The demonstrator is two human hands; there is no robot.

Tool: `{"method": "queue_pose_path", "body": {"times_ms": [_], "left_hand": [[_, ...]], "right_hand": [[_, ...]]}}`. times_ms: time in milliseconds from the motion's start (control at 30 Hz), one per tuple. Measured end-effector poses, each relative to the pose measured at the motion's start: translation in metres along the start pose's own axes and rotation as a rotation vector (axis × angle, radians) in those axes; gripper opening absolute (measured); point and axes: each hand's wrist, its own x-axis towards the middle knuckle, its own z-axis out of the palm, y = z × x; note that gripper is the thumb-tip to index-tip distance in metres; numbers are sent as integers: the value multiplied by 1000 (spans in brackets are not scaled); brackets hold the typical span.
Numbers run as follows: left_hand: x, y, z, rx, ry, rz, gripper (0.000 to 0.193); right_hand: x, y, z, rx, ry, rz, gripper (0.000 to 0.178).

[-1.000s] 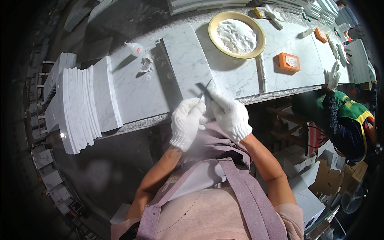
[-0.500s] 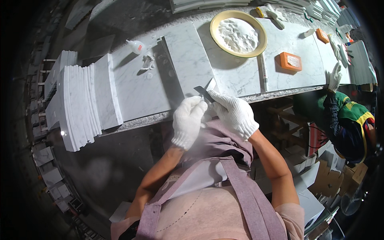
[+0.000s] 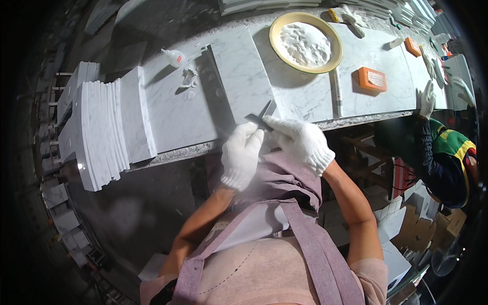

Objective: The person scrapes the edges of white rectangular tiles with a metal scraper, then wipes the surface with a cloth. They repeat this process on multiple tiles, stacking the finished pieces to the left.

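Both my hands wear white knit gloves and meet at the near edge of the marble-topped bench. My left hand [image 3: 240, 158] is closed, fingers pinched around a thin flat scraper blade [image 3: 268, 109] that slants up to the right. My right hand [image 3: 304, 144] is closed too, its forefinger stretched along a second flat scraper blade [image 3: 252, 119] that points up to the left. The two blades cross just above my fingertips. Their lower ends are hidden in the gloves. Beneath and beyond them lies a grey-veined white marble slab [image 3: 244, 71].
A yellow-rimmed bowl [image 3: 339, 48] of white powder stands beyond my right hand, near an orange block [image 3: 372, 80] and a white stick [image 3: 338, 96]. Left are a squeeze bottle [image 3: 174, 57], crumpled scrap [image 3: 189, 79] and stacked marble slabs [image 3: 104, 127]. A co-worker's gloved hand [image 3: 427, 99] is far right.
The blade in my left hand has turned from bright to dark and now crosses the other. My right hand has shifted slightly right. A second gloved hand of the co-worker has come into view.
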Motion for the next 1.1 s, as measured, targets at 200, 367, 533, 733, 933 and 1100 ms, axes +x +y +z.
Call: {"method": "queue_pose_path", "body": {"times_ms": [200, 367, 533, 733, 933, 1100], "left_hand": [[0, 7, -3, -105, -31, -100, 35], [0, 13, -4, -151, -49, -142, 32], [2, 14, -5, -134, -52, -92, 31], [4, 14, -8, -132, -54, -98, 31], [4, 15, -7, -150, -45, -110, 28], [5, 13, -8, -188, -59, -134, 31]], "right_hand": [[-2, -4, 8, -19, 164, 139, 38], [-4, 6, 31, 82, 319, 151, 36], [-9, 4, 38, 15, 226, 99, 36], [-10, 0, 43, -16, 340, 79, 36], [-9, 0, 48, 55, 356, 116, 36], [-5, -1, 45, 96, 263, 267, 38]]}}
